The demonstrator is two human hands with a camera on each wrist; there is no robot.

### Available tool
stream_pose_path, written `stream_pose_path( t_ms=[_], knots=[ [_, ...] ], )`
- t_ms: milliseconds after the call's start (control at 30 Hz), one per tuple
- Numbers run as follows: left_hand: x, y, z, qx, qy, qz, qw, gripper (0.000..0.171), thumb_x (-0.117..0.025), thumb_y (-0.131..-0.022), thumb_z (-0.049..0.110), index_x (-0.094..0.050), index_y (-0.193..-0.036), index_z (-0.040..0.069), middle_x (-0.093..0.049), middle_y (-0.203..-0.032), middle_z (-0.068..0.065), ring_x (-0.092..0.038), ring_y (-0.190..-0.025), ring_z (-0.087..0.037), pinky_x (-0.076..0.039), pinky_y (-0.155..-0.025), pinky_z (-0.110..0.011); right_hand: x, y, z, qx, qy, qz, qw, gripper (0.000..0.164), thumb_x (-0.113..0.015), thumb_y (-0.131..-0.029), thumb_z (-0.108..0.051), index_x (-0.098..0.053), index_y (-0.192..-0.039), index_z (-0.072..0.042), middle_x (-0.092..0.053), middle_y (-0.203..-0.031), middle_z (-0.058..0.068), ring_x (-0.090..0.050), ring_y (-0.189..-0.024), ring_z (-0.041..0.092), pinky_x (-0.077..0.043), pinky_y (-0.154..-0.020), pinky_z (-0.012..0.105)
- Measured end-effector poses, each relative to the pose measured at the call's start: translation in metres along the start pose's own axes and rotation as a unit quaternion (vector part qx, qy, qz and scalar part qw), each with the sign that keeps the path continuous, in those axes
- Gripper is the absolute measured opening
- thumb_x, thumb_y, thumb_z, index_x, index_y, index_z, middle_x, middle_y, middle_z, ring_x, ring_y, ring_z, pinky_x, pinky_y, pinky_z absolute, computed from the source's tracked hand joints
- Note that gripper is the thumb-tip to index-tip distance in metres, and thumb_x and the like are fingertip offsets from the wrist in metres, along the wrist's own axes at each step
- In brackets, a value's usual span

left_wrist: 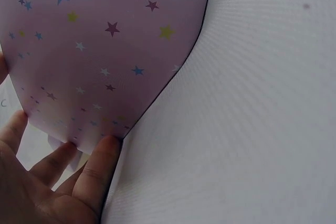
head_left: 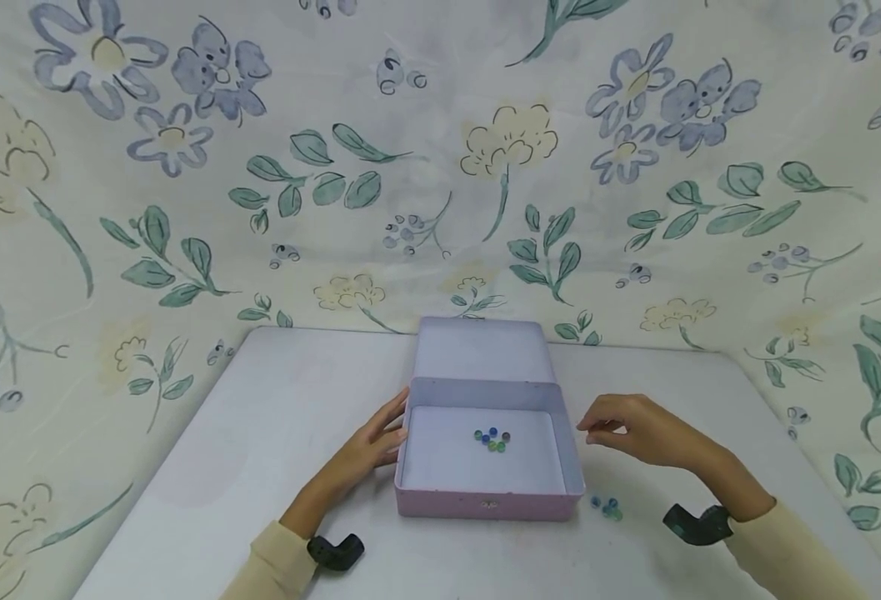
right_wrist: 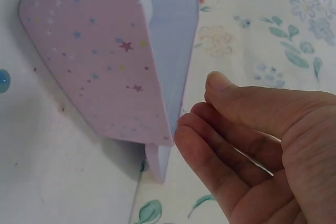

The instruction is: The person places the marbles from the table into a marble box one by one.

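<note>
A pink tin box (head_left: 455, 502) with a star print and a pale inside stands with its hinged lid (head_left: 483, 350) raised at the back. Several glass marbles (head_left: 493, 445), blue, green and a dark one, lie together on its floor. My left hand (head_left: 371, 446) rests against the box's left side, fingertips on the starry wall (left_wrist: 105, 35). Just off the right wall, my right hand (head_left: 631, 427) hovers with loosely bent fingers (right_wrist: 202, 156) and nothing between them and the thumb. A small group of blue and green marbles (head_left: 609, 506) lies on the table outside the box's front right corner.
The white table (head_left: 275, 400) reaches back to a floral cloth (head_left: 440, 208) hanging behind it. Dark wrist cameras (head_left: 698, 525) sit on both wrists, close over the tabletop. A blue marble (right_wrist: 4, 81) shows at the edge of the right wrist view.
</note>
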State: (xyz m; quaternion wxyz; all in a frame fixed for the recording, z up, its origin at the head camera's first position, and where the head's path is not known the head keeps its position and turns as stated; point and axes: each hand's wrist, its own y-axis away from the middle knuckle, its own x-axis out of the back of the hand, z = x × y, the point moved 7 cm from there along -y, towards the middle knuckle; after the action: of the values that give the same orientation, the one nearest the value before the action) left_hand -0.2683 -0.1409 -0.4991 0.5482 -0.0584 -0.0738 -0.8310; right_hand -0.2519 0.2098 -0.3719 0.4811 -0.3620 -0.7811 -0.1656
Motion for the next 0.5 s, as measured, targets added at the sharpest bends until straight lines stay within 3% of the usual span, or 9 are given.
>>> stream_pose_path(
  t_ms=[200, 500],
  knots=[
    [-0.001, 0.002, 0.000, -0.002, 0.000, -0.004, 1.0000, 0.063, -0.047, -0.105, 0.028, -0.018, -0.160, 0.038, -0.013, -0.168, -0.015, -0.025, -0.148, -0.049, -0.047, -0.106, -0.057, 0.001, 0.020, 0.007, -0.001, -0.008, 0.020, 1.000, 0.015, -0.073, -0.090, -0.010, -0.074, -0.104, -0.014, -0.073, -0.099, -0.005, -0.068, -0.087, 0.007, -0.059, -0.077, 0.023],
    [-0.001, 0.002, 0.003, -0.013, -0.001, -0.015, 0.9998, 0.063, -0.046, -0.107, 0.026, -0.015, -0.160, 0.037, -0.011, -0.168, -0.015, -0.024, -0.149, -0.049, -0.046, -0.108, -0.057, -0.010, 0.038, 0.023, -0.044, -0.024, 0.017, 0.999, 0.016, -0.074, -0.090, -0.014, -0.074, -0.105, -0.011, -0.074, -0.099, 0.003, -0.066, -0.088, 0.006, -0.059, -0.077, 0.022]
  ],
)
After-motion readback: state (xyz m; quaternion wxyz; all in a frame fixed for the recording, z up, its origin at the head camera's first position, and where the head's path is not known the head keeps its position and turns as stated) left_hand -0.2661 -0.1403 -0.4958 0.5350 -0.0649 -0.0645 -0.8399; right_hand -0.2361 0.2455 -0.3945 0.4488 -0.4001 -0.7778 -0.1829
